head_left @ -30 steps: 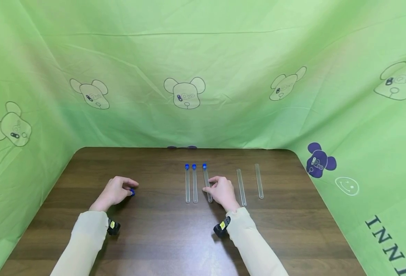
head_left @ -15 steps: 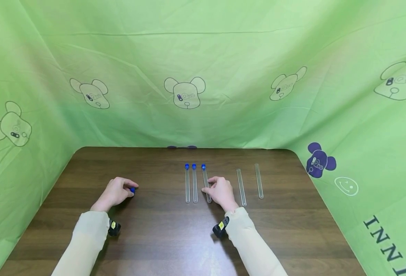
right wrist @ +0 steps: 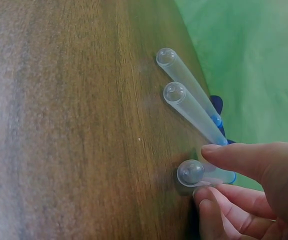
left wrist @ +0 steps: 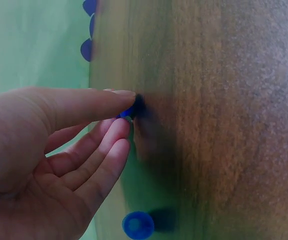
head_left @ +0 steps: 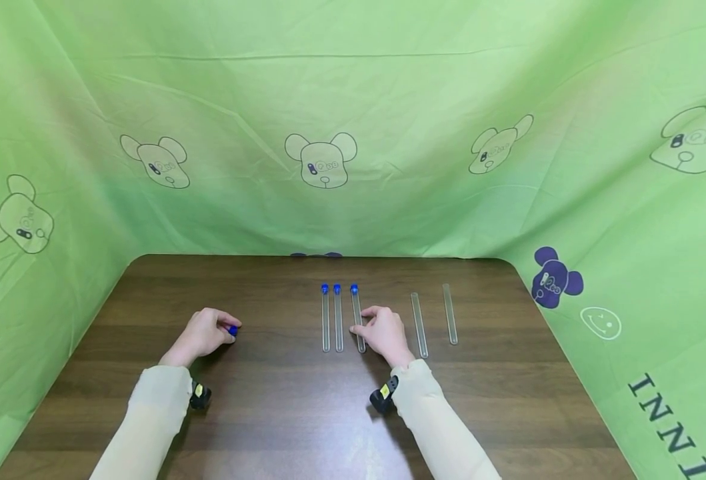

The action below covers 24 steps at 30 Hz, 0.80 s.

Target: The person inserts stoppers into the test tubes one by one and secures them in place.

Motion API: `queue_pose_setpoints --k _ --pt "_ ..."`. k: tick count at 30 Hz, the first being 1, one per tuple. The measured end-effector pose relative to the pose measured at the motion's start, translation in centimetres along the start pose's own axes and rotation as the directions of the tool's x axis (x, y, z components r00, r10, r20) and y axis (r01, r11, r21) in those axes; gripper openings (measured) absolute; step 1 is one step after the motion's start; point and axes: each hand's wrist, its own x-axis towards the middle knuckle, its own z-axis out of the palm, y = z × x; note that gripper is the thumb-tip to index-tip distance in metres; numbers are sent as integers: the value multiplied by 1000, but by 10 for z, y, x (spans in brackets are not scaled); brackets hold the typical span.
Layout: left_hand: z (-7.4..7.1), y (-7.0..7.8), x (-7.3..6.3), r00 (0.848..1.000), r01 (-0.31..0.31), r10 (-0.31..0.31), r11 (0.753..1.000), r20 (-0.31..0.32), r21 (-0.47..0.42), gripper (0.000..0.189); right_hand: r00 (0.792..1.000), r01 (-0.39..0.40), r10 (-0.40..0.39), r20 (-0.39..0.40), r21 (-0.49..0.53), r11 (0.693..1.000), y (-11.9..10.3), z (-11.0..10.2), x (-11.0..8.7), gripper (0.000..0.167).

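My left hand (head_left: 199, 338) is low over the left part of the table and pinches a small blue cap (head_left: 233, 331) between thumb and fingers. In the left wrist view, a second blue cap (left wrist: 138, 225) stands on the wood beneath that hand. With thumb and fingers, my right hand (head_left: 387, 335) grips the lower part of a clear test tube (head_left: 355, 304), whose far end bears a blue cap. Two more blue-capped test tubes lie parallel just left of it, the nearer one (head_left: 338, 323) a short gap away and the outer one (head_left: 325, 323) beyond.
Right of my right hand lie two uncapped test tubes, one closer (head_left: 419, 325) and one farther out (head_left: 451, 315). They rest on a brown wooden table (head_left: 293, 413). A green printed cloth (head_left: 353, 220) hangs along the back and both sides.
The capped tube under my right hand has shifted slightly left, toward the two capped tubes. In my left fingers the blue cap has moved a little; the hand stays about in place.
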Motion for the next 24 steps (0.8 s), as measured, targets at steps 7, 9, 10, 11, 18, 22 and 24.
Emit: queue_pose_setpoints --k 7,9,10,11,18,22,24 --pt "3 -3 1 1000 -12 11 1000 -15 -7 19 1000 -9 9 4 13 1000 -1 -1 0 37" --pt "3 -3 1 1000 -14 14 1000 -19 -12 18 1000 -15 14 5 14 1000 -1 -1 -1 37" --pt "3 -3 1 1000 -17 17 1000 -21 -13 17 1000 -17 17 5 15 1000 -1 -1 -1 37" --pt "4 -3 1 1000 -20 20 1000 -23 -13 17 1000 -18 18 4 16 1000 -1 -1 -1 38" --pt "6 -2 2 999 -24 24 999 -38 -23 14 1000 -21 21 -3 27 999 0 0 -1 39" --pt "7 -1 3 999 -26 24 999 -47 -31 14 1000 -22 22 -4 31 999 0 -1 0 39" --pt "7 -1 3 998 -29 28 999 -55 -33 14 1000 -23 23 -4 34 999 1 -1 0 39"
